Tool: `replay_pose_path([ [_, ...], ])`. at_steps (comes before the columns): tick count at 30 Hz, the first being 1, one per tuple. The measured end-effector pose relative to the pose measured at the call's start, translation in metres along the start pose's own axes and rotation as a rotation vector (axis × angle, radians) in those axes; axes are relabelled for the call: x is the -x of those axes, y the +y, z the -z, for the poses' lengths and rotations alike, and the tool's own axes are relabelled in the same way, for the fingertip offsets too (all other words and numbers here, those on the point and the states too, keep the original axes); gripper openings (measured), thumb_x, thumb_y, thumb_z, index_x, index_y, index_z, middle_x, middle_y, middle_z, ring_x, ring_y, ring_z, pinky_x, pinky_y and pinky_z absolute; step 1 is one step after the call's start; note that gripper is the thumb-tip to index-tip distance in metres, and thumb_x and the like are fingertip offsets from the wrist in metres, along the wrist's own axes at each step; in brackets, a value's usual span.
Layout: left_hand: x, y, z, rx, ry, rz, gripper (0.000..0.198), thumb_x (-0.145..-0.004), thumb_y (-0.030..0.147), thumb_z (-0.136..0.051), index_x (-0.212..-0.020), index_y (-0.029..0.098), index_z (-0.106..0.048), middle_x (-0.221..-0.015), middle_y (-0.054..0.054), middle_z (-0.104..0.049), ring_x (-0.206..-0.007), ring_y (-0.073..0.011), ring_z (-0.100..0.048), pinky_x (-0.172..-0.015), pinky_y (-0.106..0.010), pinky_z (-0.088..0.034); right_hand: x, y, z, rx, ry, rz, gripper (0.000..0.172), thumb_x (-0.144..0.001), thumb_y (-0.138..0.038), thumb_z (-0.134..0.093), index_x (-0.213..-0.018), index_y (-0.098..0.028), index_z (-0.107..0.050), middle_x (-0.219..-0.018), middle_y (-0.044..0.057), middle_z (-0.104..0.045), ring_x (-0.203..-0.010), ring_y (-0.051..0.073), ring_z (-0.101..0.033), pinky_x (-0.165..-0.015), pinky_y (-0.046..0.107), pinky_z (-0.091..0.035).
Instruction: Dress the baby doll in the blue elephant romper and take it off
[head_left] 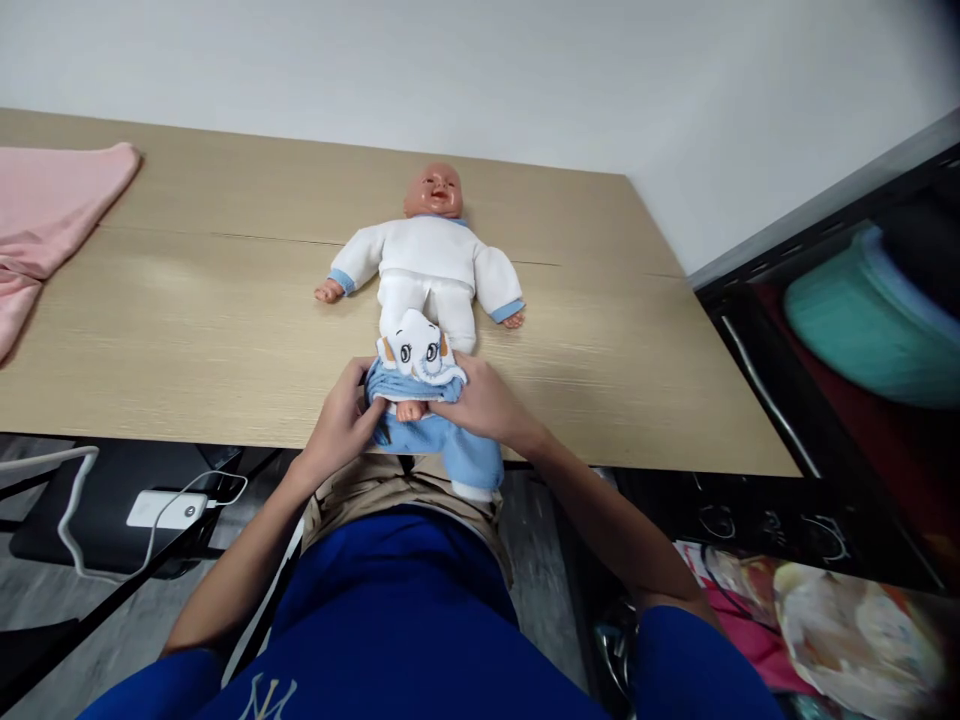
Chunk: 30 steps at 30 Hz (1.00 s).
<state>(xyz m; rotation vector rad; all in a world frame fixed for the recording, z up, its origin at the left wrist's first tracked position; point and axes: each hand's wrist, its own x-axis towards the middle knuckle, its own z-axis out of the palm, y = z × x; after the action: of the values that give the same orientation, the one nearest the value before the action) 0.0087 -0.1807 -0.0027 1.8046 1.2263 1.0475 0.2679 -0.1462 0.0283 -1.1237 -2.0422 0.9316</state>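
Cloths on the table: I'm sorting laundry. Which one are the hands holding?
The blue garment at the doll's feet, held by left hand and right hand; the pink cloth lies untouched at the far left.

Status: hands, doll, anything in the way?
Left hand and right hand both grip blue trousers. Doll on its back on table, feet at the trousers. Pink cloth far left, apart.

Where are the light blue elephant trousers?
Head view, centre: the light blue trousers hang over the near edge of the pale wooden table, at the feet of the white-clothed baby doll, held by left hand and right hand.
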Motion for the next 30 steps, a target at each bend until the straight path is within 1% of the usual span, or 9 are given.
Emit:
replay_pose_path([
  [3,-0.012,-0.002,0.01,-0.11,0.016,-0.012,0.023,-0.111,0.041,-0.058,-0.121,0.022,-0.067,-0.121,-0.012,-0.075,-0.118,-0.0311,-0.068,-0.112,-0.049,-0.053,-0.009,0.008,0.005,-0.054,0.002,0.002,0.014,-0.089,-0.031,-0.084,-0.097,-0.021,-0.08,-0.1,0.007,-0.086,-0.094,0.029,-0.079,-0.094,0.043,-0.064],
  [6,-0.031,-0.002,0.021,-0.044,-0.027,-0.043,0.031,-0.109,0.05,-0.063,-0.12,0.021,-0.07,-0.126,-0.013,-0.077,-0.124,-0.0313,-0.068,-0.117,-0.049,-0.053,-0.022,0.016,0.013,-0.041,-0.017,0.043,0.01,-0.085,-0.028,-0.083,-0.086,-0.021,-0.076,-0.089,0.003,-0.082,-0.085,0.025,-0.075,-0.085,0.039,-0.062],
  [12,-0.069,0.001,0.053,0.193,-0.401,0.106,0.049,-0.1,0.058,-0.083,-0.124,0.016,-0.075,-0.126,-0.014,-0.081,-0.117,-0.0296,-0.075,-0.105,-0.042,-0.061,-0.052,0.017,0.05,-0.027,-0.201,0.115,0.039,-0.081,-0.045,-0.098,-0.107,-0.021,-0.081,-0.106,0.004,-0.083,-0.102,0.027,-0.073,-0.094,0.038,-0.06],
  [17,-0.091,-0.001,0.078,0.219,-0.496,0.124,0.055,-0.087,0.053,-0.096,-0.122,0.018,-0.072,-0.119,-0.011,-0.079,-0.114,-0.0292,-0.078,-0.099,-0.043,-0.066,-0.064,0.027,0.073,-0.142,-0.225,0.036,0.053,-0.085,-0.068,-0.095,-0.092,-0.021,-0.072,-0.091,0.001,-0.07,-0.093,0.023,-0.066,-0.086,0.033,-0.056],
  [21,-0.1,0.002,0.092,0.064,-0.469,0.067,0.056,-0.084,0.056,-0.097,-0.119,0.02,-0.07,-0.121,-0.011,-0.076,-0.114,-0.0288,-0.075,-0.103,-0.047,-0.064,-0.059,0.046,0.072,-0.352,-0.238,-0.036,0.055,-0.088,-0.066,-0.092,-0.113,-0.02,-0.074,-0.108,0.005,-0.074,-0.106,0.025,-0.07,-0.097,0.034,-0.06],
  [24,-0.109,0.019,0.09,-0.104,-0.252,-0.005,0.063,-0.089,0.064,-0.091,-0.127,0.021,-0.066,-0.134,-0.014,-0.071,-0.116,-0.0283,-0.068,-0.105,-0.048,-0.06,-0.053,0.062,0.064,-0.47,-0.255,-0.07,0.067,-0.086,-0.063,-0.094,-0.135,-0.021,-0.075,-0.131,0.009,-0.078,-0.127,0.028,-0.073,-0.112,0.039,-0.061],
  [26,-0.12,0.036,0.079,-0.204,-0.196,-0.064,0.069,-0.089,0.068,-0.089,-0.135,0.021,-0.067,-0.142,-0.015,-0.069,-0.126,-0.0326,-0.063,-0.113,-0.052,-0.055,-0.052,0.072,0.058,-0.523,-0.248,-0.07,0.074,-0.084,-0.064,-0.095,-0.141,-0.022,-0.075,-0.14,0.011,-0.079,-0.137,0.029,-0.071,-0.119,0.042,-0.059],
  [28,-0.136,0.054,0.064,-0.254,-0.29,-0.152,0.066,-0.087,0.068,-0.09,-0.132,0.023,-0.073,-0.14,-0.013,-0.072,-0.135,-0.0373,-0.059,-0.119,-0.055,-0.051,-0.052,0.079,0.053,-0.558,-0.253,-0.069,0.077,-0.083,-0.065,-0.097,-0.143,-0.021,-0.075,-0.146,0.012,-0.078,-0.143,0.03,-0.069,-0.123,0.044,-0.056],
  [30,-0.156,0.067,0.049,-0.229,-0.479,-0.203,0.054,-0.083,0.065,-0.094,-0.114,0.023,-0.08,-0.125,-0.011,-0.077,-0.125,-0.0363,-0.063,-0.111,-0.049,-0.052,-0.052,0.083,0.049,-0.588,-0.28,-0.06,0.079,-0.078,-0.064,-0.101,-0.14,-0.02,-0.077,-0.146,0.012,-0.078,-0.142,0.03,-0.07,-0.123,0.043,-0.057],
])
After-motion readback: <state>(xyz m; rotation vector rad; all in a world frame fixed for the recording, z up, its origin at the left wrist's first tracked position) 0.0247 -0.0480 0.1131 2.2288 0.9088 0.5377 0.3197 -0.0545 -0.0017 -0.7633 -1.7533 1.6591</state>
